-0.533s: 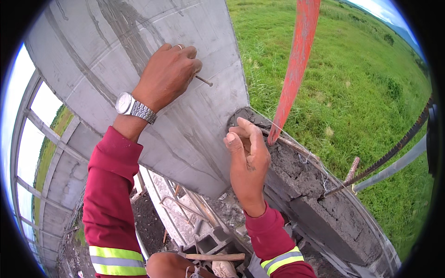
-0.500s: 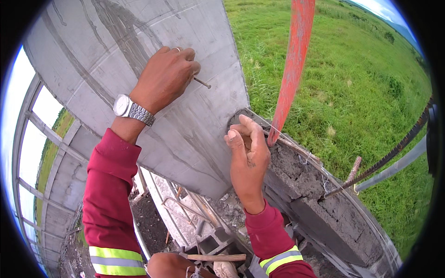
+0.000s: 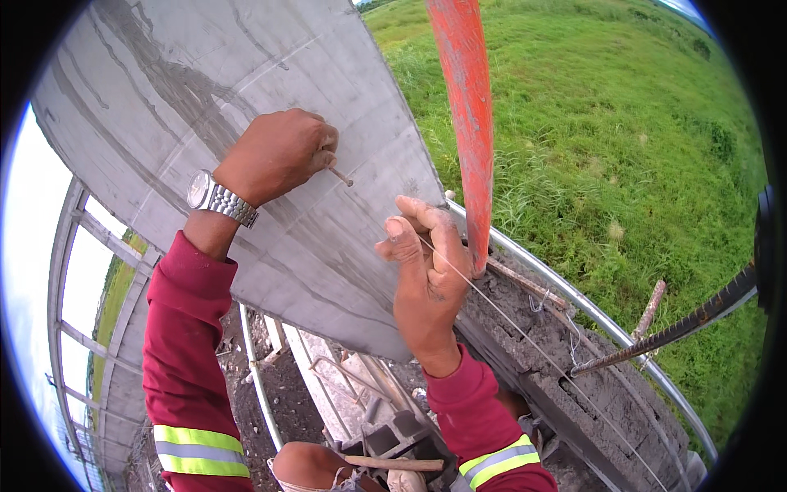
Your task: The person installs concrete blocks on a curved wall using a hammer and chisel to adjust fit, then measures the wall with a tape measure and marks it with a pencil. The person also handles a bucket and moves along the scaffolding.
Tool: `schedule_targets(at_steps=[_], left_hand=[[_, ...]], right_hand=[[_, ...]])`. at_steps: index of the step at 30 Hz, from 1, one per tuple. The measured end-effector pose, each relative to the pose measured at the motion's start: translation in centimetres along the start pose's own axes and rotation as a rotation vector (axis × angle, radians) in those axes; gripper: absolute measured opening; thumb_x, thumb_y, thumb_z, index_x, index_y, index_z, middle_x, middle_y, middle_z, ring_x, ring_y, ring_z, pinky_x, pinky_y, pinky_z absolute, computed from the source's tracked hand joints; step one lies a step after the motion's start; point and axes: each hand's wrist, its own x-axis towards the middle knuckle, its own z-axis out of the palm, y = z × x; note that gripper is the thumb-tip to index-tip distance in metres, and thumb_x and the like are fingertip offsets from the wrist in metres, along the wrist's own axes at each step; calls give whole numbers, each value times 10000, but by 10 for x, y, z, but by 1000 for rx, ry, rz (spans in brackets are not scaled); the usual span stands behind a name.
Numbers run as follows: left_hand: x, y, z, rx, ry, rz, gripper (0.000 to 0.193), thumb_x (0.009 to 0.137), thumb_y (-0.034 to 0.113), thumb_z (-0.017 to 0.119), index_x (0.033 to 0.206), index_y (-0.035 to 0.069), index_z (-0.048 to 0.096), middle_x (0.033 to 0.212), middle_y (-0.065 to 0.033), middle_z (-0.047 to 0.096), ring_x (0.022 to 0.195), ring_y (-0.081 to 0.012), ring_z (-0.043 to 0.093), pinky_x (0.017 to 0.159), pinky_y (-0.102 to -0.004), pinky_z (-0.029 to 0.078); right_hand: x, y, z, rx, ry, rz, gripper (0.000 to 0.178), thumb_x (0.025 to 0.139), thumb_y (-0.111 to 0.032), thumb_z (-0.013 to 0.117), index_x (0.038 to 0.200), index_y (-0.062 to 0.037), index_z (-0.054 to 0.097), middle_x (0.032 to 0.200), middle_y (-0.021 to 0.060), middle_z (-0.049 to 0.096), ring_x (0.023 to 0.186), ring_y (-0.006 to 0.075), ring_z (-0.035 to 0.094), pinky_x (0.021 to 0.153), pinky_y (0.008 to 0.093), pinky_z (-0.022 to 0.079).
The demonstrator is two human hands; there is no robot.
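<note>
My left hand (image 3: 283, 156), with a metal watch on its wrist, is closed around a nail (image 3: 341, 176) whose head end sticks out past my fingers. It rests close against the grey concrete column (image 3: 328, 238). Lower and to the right, my right hand (image 3: 430, 283) has curled fingers and a raised thumb, with grey dust on the skin. A thin pale string (image 3: 533, 343) runs from between its thumb and fingers, down along the top of the block wall (image 3: 525, 328). The fingers partly hide where the string is gripped.
A red, scuffed pole (image 3: 467, 123) stands just beyond my right hand. Rusty rebar (image 3: 672, 326) and a metal pipe (image 3: 566, 291) edge the wall. Below lie hollow blocks (image 3: 393, 433), a wooden stick (image 3: 393, 463) and scrap. Green grass (image 3: 607, 148) spreads outside.
The view has shifted, and the red pole sits further left in it. The string at my right hand now shows clearly, stretched along the wall. My left hand still grips the nail.
</note>
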Motion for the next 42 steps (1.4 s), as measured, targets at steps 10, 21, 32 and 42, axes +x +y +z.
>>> schedule_targets(at_steps=[10,21,32,42], left_hand=[[14,1,5,71,-39,-41,150,886,184,757,830,63,688,789,-127,710,793,-367,694,691,-492,530],[14,-5,17,207,87,95,82,831,114,751,819,54,697,734,-163,696,728,-386,710,636,-492,558],[39,-6,20,292,27,63,92,796,104,758,788,34,699,752,-181,699,768,-405,716,698,-493,582],[46,4,13,232,-4,47,106,734,52,787,767,1,700,810,-208,716,783,-410,736,665,-487,593]], right_hand=[[8,17,9,16,10,-12,122,1043,-81,704,1087,30,685,975,124,704,777,184,707,639,309,568],[40,58,38,-64,3,-12,109,985,-88,743,948,-6,682,833,114,704,684,227,685,646,380,517],[68,94,52,-88,-132,-200,89,1027,-66,718,996,17,703,885,48,726,770,88,678,672,262,560],[80,106,54,-178,-171,-428,53,956,23,712,1008,20,702,910,89,709,761,157,663,690,300,539]])
